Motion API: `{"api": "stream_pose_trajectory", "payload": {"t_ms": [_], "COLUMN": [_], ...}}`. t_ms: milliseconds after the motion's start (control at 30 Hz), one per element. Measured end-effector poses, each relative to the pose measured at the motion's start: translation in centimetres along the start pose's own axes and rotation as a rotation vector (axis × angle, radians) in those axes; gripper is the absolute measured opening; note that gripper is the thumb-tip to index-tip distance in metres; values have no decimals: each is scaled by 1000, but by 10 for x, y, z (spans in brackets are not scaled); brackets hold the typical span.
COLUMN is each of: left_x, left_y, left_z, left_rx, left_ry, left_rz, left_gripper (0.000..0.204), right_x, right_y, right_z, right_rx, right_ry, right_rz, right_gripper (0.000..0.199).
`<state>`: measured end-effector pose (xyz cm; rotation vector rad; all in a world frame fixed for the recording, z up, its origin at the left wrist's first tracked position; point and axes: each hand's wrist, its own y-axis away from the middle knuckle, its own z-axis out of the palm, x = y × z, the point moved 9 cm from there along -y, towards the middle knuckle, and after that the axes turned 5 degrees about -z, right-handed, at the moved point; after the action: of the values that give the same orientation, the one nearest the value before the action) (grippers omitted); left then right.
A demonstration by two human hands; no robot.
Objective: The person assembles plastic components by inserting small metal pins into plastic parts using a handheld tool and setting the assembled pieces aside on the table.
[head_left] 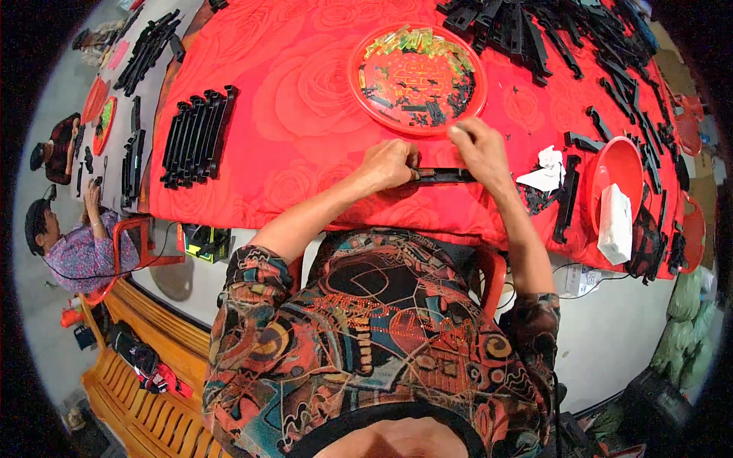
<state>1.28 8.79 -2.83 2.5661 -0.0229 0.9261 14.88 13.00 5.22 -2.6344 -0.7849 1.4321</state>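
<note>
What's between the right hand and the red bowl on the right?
The head view shows a white tissue, small black pieces and black bars between the right hand and the bowl.

In the lower centre, the black top (382,366) has a dense rust, teal and tan print of swirls and circles, with small orange-red dots (412,327). Its neckline (382,412) is plain black. The sleeves (256,278) end near the elbows; left hand (391,163) and right hand (483,149) are bare.

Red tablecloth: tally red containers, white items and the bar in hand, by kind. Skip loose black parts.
Round red tray: 1
Red basin: 1
Crumpled white paper: 1
White packet: 1
Black bar at the left hand: 1
Total: 5
</note>
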Motion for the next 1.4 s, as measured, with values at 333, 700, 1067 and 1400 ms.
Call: {"api": "stream_pose_trajectory", "payload": {"t_ms": [333, 700, 1067, 1400], "left_x": [15, 37, 28, 27], "left_y": [19, 74, 67, 59], "left_z": [-13, -5, 0, -1], "left_rx": [101, 371, 395, 313], "left_ry": [19, -421, -294, -273], "left_rz": [289, 737, 726, 642], "left_gripper": [24, 25, 24, 20], "right_x": [-4, -18, -18, -30], "right_y": [73, 100, 74, 58], "right_z": [-9, 5, 11, 21], "right_rx": [251, 160, 178, 97], "right_ry": [-457, -94, -99, 36], "right_rz": [169, 7, 24, -64], "right_gripper": [15, 7, 7, 7]}}
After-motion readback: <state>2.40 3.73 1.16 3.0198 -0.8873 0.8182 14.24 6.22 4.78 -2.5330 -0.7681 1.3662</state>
